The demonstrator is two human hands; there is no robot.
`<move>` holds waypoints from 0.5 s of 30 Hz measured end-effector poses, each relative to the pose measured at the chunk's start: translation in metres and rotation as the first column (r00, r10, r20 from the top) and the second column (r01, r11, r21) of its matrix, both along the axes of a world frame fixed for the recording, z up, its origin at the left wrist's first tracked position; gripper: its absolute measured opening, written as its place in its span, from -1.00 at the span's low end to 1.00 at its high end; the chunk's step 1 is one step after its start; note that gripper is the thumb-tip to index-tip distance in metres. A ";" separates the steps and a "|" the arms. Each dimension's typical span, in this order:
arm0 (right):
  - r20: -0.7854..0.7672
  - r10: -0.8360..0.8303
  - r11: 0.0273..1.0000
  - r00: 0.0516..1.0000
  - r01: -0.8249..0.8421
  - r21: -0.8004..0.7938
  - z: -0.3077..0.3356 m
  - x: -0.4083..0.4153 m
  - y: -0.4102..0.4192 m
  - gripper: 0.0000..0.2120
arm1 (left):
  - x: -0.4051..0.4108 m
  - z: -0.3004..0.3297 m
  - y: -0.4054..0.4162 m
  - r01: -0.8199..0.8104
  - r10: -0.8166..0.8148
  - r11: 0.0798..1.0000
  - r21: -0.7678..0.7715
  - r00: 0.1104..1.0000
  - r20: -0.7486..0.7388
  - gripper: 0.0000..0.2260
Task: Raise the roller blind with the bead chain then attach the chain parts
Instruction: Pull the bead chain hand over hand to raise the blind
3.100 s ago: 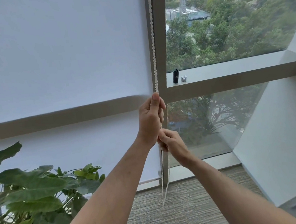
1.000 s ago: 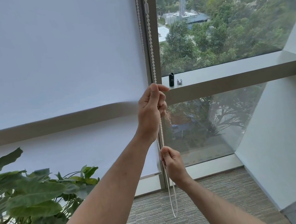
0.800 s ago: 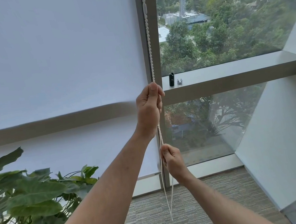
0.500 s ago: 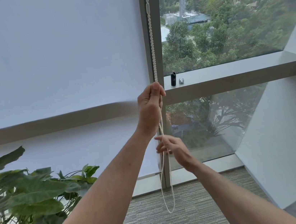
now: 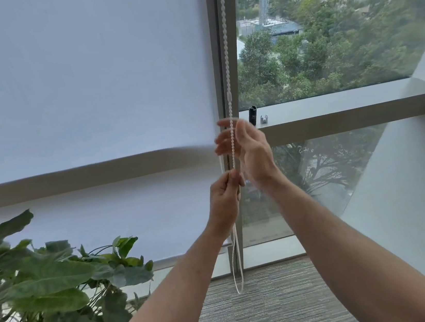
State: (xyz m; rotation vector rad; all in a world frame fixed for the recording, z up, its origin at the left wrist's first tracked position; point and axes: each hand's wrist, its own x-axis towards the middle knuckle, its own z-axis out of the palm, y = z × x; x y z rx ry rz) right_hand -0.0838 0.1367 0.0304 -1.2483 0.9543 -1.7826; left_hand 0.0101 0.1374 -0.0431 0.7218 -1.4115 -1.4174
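Observation:
A white roller blind [image 5: 82,83] covers the left window pane, and its bottom bar sits a little above the floor-level sill. The white bead chain [image 5: 225,51] hangs along the grey window frame, with a small connector on it just above my hands. Its loop ends low near the carpet. My left hand [image 5: 224,199] is closed around the chain below the mid rail. My right hand [image 5: 251,147] is higher up beside the chain, with its fingers spread and the beads running past them.
A large leafy plant [image 5: 46,285] fills the lower left. On the window ledge [image 5: 347,108] stand a small black cylinder [image 5: 253,114] and a little silver piece [image 5: 264,119]. A white slanted wall [image 5: 414,202] closes off the right. Grey carpet [image 5: 274,309] lies below.
My left hand has slid down with the chain from rail height. My right hand has let go of the chain lower down, risen above the left and opened.

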 end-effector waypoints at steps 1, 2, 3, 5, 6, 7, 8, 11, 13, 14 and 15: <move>0.018 0.010 0.999 1.000 -0.010 -0.031 0.009 0.001 -0.002 -0.67 | 0.001 -0.007 0.002 -0.001 0.000 1.000 0.016 1.000 0.021 -0.63; 0.026 0.021 0.999 0.999 -0.020 -0.050 0.015 0.003 -0.004 -0.69 | 0.003 -0.013 0.003 0.001 -0.002 1.000 0.027 0.999 0.039 -0.62; 0.026 0.030 0.998 0.999 -0.028 -0.057 0.018 0.006 -0.006 -0.69 | 0.005 -0.019 0.004 0.004 -0.006 0.999 0.034 0.999 0.054 -0.61; 0.022 0.020 0.999 1.000 -0.019 -0.044 0.015 0.009 -0.009 -0.68 | 0.007 -0.027 0.006 0.011 -0.015 0.999 0.049 0.996 0.089 -0.62; 0.025 -0.005 0.999 1.000 0.006 -0.037 0.011 0.010 -0.010 -0.68 | 0.007 -0.031 0.005 0.018 -0.023 0.998 0.053 0.995 0.101 -0.63; 0.032 -0.037 0.999 0.999 0.038 -0.032 0.008 0.010 -0.011 -0.68 | 0.006 -0.032 0.006 0.027 -0.032 0.998 0.054 0.994 0.107 -0.64; 0.039 -0.067 0.997 0.997 0.069 -0.031 0.006 0.010 -0.012 -0.67 | 0.006 -0.033 0.006 0.036 -0.041 0.998 0.049 0.993 0.113 -0.65; 0.029 -0.126 0.991 0.992 0.127 -0.041 0.004 0.010 -0.012 -0.64 | 0.005 -0.033 0.007 0.072 -0.074 0.997 0.021 0.988 0.136 -0.67; 0.022 -0.152 0.986 0.988 0.153 -0.058 0.004 0.011 -0.012 -0.64 | 0.007 -0.034 0.005 0.108 -0.109 0.994 0.016 0.986 0.127 -0.67; 0.020 -0.167 0.984 0.986 0.168 -0.065 0.004 0.011 -0.012 -0.64 | 0.010 -0.033 0.003 0.133 -0.133 0.991 0.011 0.982 0.133 -0.66; 0.016 -0.181 0.981 0.983 0.182 -0.072 0.003 0.012 -0.012 -0.65 | 0.013 -0.032 -0.001 0.157 -0.156 0.988 0.006 0.976 0.154 -0.65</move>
